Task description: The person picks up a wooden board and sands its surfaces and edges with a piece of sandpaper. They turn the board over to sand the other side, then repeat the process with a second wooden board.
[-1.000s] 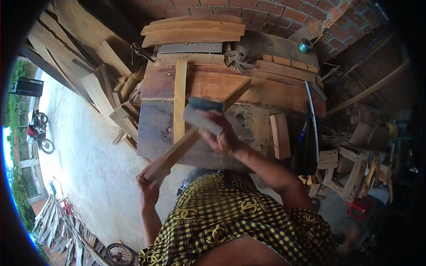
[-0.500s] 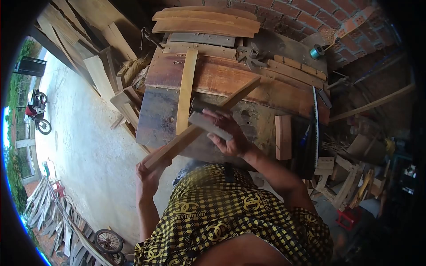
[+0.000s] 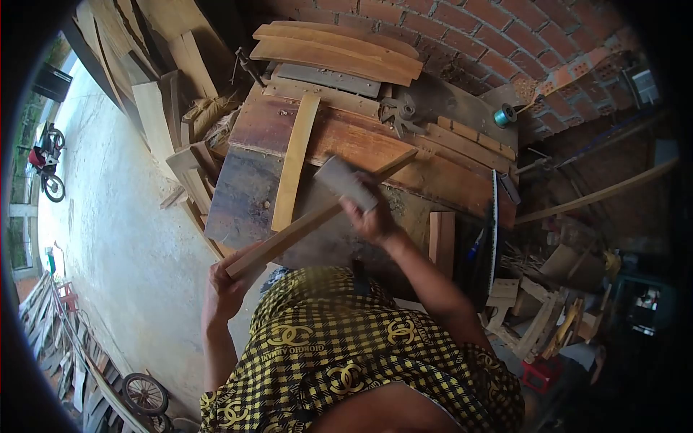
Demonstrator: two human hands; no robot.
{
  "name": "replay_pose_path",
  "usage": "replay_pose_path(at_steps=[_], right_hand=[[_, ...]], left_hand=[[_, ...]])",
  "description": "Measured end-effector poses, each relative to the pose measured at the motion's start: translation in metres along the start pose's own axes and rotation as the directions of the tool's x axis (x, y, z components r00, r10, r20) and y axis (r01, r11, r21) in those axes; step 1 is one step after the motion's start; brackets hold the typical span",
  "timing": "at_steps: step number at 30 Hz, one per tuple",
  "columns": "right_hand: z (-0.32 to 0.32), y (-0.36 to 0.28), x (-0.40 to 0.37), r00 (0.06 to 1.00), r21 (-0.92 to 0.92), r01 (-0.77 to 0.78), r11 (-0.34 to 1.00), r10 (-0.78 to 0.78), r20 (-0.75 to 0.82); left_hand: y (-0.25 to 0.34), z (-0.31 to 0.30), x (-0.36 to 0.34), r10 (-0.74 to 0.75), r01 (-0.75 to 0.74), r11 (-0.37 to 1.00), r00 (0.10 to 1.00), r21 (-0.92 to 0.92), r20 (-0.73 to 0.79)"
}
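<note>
Left hand (image 3: 229, 280) grips near end of one wooden bar (image 3: 292, 236), slanting over one bench (image 3: 242, 189). Right hand (image 3: 372, 214) clasps one grey block (image 3: 341, 180), blurred, at bar. One pale strip (image 3: 297, 162), one spool (image 3: 504, 115) on bench.

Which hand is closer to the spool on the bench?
Right. The right hand grips the grey block, left of the spool and closer to you; the left hand holds the wooden bar's near end, farther left and back.
</note>
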State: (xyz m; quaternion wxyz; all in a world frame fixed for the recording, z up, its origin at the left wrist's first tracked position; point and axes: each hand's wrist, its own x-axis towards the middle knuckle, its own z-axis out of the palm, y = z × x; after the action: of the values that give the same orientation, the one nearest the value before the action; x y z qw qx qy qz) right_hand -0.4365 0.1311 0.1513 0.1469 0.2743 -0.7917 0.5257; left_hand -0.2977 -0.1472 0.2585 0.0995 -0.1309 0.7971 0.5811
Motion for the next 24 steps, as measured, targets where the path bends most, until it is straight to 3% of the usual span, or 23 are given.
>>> replay_pose_path(at_steps=[2,3,5,7,9,11,12,13,14,15,16,17,19,21,24], right_hand=[[-0.024,0.088,0.003,0.966,-0.176,-0.239,0.955,0.215,-0.146],[-0.04,0.096,0.012,0.945,-0.196,-0.287,0.938,0.244,-0.219],[-0.046,0.103,0.015,0.941,-0.284,-0.337,0.897,0.318,-0.114],[-0.013,0.062,0.005,0.995,-0.302,-0.095,0.948,0.102,0.008],[-0.01,-0.022,0.018,0.975,-0.071,0.122,0.99,-0.106,0.197],[-0.013,-0.003,0.008,0.987,-0.126,0.107,0.986,-0.09,0.129],[-0.016,0.013,-0.002,0.996,-0.179,0.085,0.98,-0.078,0.049],[-0.021,0.049,-0.022,0.976,-0.146,-0.203,0.968,0.189,-0.104],[-0.029,0.083,-0.038,0.863,-0.074,-0.472,0.879,0.442,-0.245],[-0.042,0.098,-0.033,0.765,-0.041,-0.58,0.814,0.526,-0.373],[-0.046,0.099,-0.027,0.775,-0.08,-0.582,0.809,0.522,-0.356],[-0.052,0.098,-0.022,0.787,-0.12,-0.58,0.806,0.515,-0.34],[-0.032,0.052,-0.011,0.933,-0.116,-0.346,0.931,0.328,-0.15],[-0.012,-0.025,0.007,1.0,-0.142,-0.007,0.99,0.006,-0.007],[-0.013,0.007,-0.005,0.995,-0.185,0.037,0.982,-0.054,-0.086]], left_hand=[[0.009,-0.001,0.002,-0.023,0.023,0.998,1.0,0.053,-0.003],[0.013,-0.001,0.003,-0.01,0.009,0.997,1.0,0.081,0.01],[0.017,-0.003,0.007,0.005,-0.008,0.995,1.0,0.102,0.026],[0.016,-0.007,0.013,-0.016,0.015,0.999,1.0,0.029,0.004],[0.035,-0.011,0.019,-0.022,0.022,1.0,0.999,0.007,0.049],[0.046,-0.013,0.022,-0.04,0.013,0.974,0.992,0.227,0.118],[0.042,-0.012,0.022,-0.05,0.025,0.975,0.992,0.22,0.112],[0.036,-0.011,0.022,-0.054,0.035,0.982,0.994,0.185,0.095],[0.033,-0.011,0.022,-0.054,0.042,0.987,0.995,0.153,0.081],[0.032,-0.012,0.022,-0.057,0.045,0.988,0.995,0.149,0.08],[0.031,-0.012,0.022,-0.016,0.003,0.988,0.997,0.156,0.081],[0.032,-0.011,0.024,0.028,-0.041,0.986,0.996,0.162,0.081],[0.041,-0.014,0.027,0.009,-0.027,0.98,0.996,0.197,0.093],[0.043,-0.015,0.029,-0.025,-0.002,0.97,0.994,0.242,0.107],[0.039,-0.016,0.029,0.018,-0.051,0.962,0.992,0.268,0.127]])
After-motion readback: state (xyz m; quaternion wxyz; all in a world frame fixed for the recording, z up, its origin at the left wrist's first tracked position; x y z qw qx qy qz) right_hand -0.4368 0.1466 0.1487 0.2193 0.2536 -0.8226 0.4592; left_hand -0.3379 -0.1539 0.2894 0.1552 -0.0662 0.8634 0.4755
